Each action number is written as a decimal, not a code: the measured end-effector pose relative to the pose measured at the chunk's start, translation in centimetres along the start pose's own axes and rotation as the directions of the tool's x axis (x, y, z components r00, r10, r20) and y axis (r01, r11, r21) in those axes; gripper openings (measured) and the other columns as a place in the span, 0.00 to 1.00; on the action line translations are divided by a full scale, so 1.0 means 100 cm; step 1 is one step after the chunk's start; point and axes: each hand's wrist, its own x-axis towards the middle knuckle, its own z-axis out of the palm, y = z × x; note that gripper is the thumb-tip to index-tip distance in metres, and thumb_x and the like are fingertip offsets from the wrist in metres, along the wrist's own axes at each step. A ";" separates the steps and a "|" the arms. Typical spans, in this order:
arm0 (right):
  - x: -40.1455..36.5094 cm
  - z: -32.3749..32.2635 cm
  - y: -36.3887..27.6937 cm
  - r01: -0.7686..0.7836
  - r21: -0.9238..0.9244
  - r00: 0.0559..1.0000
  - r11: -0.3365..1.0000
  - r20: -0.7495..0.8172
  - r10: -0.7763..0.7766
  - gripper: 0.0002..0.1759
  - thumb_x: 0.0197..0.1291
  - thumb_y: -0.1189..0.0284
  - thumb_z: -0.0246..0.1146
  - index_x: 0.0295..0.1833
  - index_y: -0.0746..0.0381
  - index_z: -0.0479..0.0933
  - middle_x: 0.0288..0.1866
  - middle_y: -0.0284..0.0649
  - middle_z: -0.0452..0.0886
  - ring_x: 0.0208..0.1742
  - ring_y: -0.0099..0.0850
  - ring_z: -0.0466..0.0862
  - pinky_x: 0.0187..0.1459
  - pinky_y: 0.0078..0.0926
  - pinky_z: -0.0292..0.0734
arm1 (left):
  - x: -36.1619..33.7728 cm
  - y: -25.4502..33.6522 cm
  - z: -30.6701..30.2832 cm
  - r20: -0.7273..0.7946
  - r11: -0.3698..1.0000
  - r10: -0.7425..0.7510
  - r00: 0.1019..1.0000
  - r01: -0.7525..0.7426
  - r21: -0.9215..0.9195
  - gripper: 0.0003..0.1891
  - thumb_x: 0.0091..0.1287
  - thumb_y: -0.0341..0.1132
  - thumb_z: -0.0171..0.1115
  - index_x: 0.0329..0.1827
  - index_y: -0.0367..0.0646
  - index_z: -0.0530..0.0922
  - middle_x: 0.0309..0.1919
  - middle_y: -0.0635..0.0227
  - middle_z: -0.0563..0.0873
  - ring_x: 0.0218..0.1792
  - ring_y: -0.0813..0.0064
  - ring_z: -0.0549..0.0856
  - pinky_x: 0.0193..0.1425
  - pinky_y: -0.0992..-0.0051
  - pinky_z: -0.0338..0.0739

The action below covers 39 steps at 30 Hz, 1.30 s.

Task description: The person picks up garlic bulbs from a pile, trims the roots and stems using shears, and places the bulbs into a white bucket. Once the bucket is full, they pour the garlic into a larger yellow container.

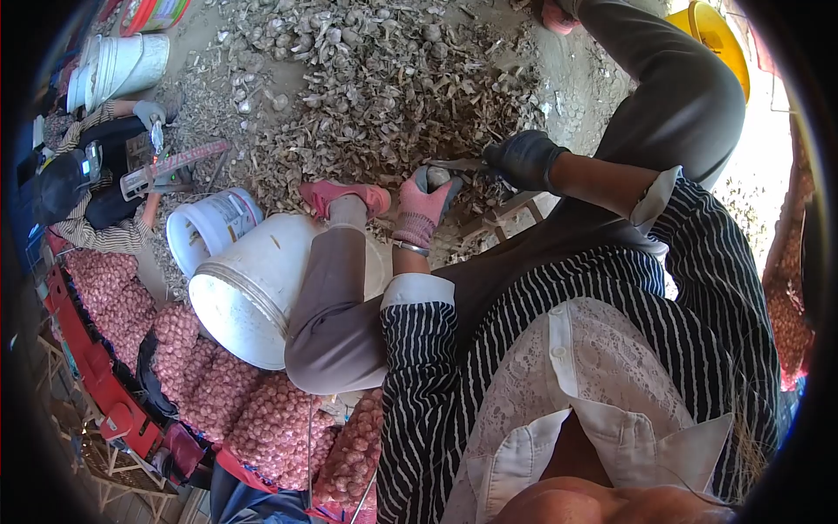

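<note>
My left hand (422,208), in a pink glove with grey fingertips, is closed round a pale garlic bulb (437,177). To the right, my right hand (524,161) wears a dark glove and is wrapped round the handle of a metal tool. The tool's blade (460,164) points left and reaches the top of the bulb. Both hands are above the ground between my legs. Beyond them a broad heap of garlic scraps and dry skins (384,87) covers the floor.
A big white bucket (253,288) lies tipped at the left, beside a smaller white bucket (214,229). Net bags of garlic (271,428) line the lower left. A co-worker (100,179) sits at the far left. A yellow bucket (717,39) stands upper right.
</note>
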 end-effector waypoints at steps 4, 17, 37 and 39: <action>0.010 -0.005 0.006 -0.050 0.082 0.999 0.995 -0.012 0.051 0.12 0.61 0.63 0.57 0.44 0.59 0.77 0.32 0.48 0.83 0.37 0.48 0.84 0.39 0.46 0.77 | 0.005 0.004 0.013 0.056 0.966 0.034 0.998 -0.019 -0.256 0.15 0.63 0.32 0.67 0.52 0.40 0.78 0.33 0.69 0.85 0.28 0.82 0.82 0.30 0.81 0.76; -0.026 -0.032 -0.025 0.137 0.251 0.898 0.958 -0.439 -0.014 0.30 0.56 0.61 0.62 0.62 0.63 0.68 0.40 0.53 0.81 0.41 0.52 0.82 0.43 0.45 0.77 | -0.019 0.056 0.004 0.171 0.307 0.003 0.985 0.162 -0.938 0.33 0.65 0.65 0.52 0.54 0.41 0.77 0.37 0.61 0.84 0.32 0.66 0.84 0.32 0.65 0.80; -0.005 -0.034 -0.019 0.036 0.724 0.971 0.689 -0.187 0.147 0.14 0.63 0.61 0.61 0.39 0.62 0.74 0.26 0.42 0.78 0.29 0.32 0.79 0.36 0.33 0.75 | -0.127 0.040 -0.170 -0.827 -0.564 0.036 0.561 -0.672 -0.480 0.35 0.54 0.47 0.68 0.57 0.28 0.70 0.44 0.58 0.82 0.51 0.58 0.80 0.61 0.55 0.73; -0.002 -0.036 -0.018 0.012 0.709 0.973 0.705 -0.171 0.155 0.14 0.62 0.61 0.61 0.40 0.62 0.74 0.27 0.42 0.78 0.29 0.32 0.79 0.36 0.33 0.75 | -0.112 0.038 -0.168 -0.793 -0.572 0.004 0.609 -0.649 -0.501 0.34 0.56 0.48 0.67 0.57 0.27 0.71 0.44 0.54 0.83 0.51 0.54 0.81 0.60 0.54 0.74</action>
